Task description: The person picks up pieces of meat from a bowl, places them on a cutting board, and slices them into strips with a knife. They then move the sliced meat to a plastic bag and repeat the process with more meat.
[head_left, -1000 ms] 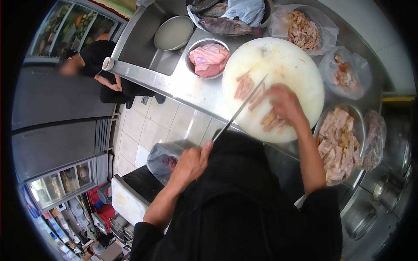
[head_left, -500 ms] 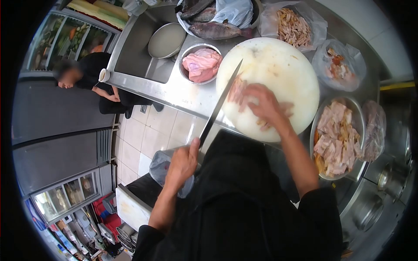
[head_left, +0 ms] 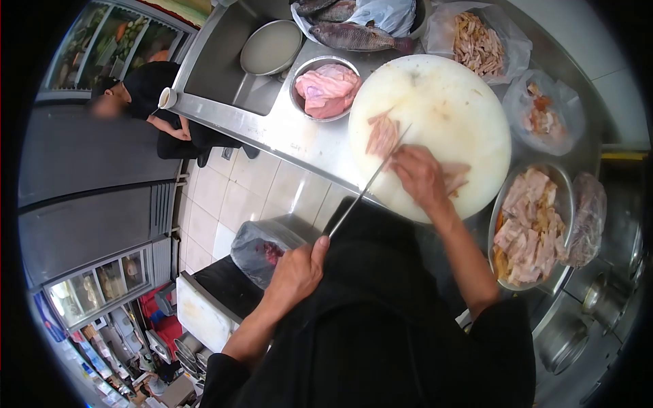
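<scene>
My left hand is closed round the handle of a long knife. Its blade slants over the near left edge of the round white cutting board, beside the fingertips of my right hand. The right fingers are curled down on the board at a piece of meat, mostly hidden under them. Pale pink cut meat strips lie left of the blade. More meat pieces show to the right of the right hand.
Around the board stand a bowl of raw pink meat, whole fish, a bag of meat strips, another plastic bag and an oval tray of sliced meat. At left are a sink and a seated person.
The knife has swung toward my right hand, its tip now by the fingertips. My right hand has drawn its fingers in from a looser spread. The whole view has shifted slightly.
</scene>
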Action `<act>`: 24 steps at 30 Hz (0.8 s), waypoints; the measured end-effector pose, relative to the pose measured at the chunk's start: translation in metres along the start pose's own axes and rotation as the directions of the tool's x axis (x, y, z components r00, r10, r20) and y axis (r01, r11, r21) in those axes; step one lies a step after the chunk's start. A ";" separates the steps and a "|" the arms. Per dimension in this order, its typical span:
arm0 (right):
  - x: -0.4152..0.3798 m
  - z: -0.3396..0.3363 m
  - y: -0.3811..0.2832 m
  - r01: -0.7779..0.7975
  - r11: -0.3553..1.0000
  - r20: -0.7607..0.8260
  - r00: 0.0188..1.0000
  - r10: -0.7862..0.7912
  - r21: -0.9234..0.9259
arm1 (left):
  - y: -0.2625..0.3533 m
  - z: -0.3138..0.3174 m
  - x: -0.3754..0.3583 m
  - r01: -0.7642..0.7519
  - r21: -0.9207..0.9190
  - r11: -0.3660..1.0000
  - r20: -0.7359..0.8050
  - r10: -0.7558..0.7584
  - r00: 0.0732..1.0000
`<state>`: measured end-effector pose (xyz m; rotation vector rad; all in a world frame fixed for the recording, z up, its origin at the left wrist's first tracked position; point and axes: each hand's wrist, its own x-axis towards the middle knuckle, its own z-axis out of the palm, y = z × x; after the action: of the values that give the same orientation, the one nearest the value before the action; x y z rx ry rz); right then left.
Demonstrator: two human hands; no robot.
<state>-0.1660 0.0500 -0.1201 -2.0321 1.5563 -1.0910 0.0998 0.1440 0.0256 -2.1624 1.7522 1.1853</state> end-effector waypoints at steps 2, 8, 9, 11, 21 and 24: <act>-0.001 0.000 -0.002 0.003 1.000 -0.017 1.000 -0.003 0.007 | 0.000 -0.001 -0.002 0.010 0.032 0.999 0.003 -0.010 1.000; -0.001 0.003 0.000 0.021 0.999 -0.041 0.999 -0.020 0.029 | -0.007 0.000 -0.007 -0.010 0.125 0.992 -0.016 0.012 1.000; -0.001 0.003 0.000 0.023 0.999 -0.039 0.999 -0.022 0.026 | -0.007 0.001 -0.008 -0.027 0.150 0.988 -0.031 0.032 0.999; -0.001 0.003 -0.001 0.024 1.000 -0.034 0.999 -0.023 0.019 | -0.005 0.002 -0.010 -0.042 0.186 0.982 -0.076 0.057 0.996; 0.004 0.001 0.008 -0.054 0.988 0.040 0.998 0.049 0.142 | 0.019 0.020 0.055 -0.052 0.173 0.984 -0.040 0.059 0.997; 0.008 -0.016 0.019 -0.176 0.954 0.119 0.981 0.150 0.243 | 0.028 0.006 0.060 -0.054 0.054 0.997 -0.031 0.055 0.998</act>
<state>-0.1902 0.0385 -0.1200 -1.7299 1.4265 -1.0489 0.0740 0.0914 -0.0052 -2.1292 1.8455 1.1083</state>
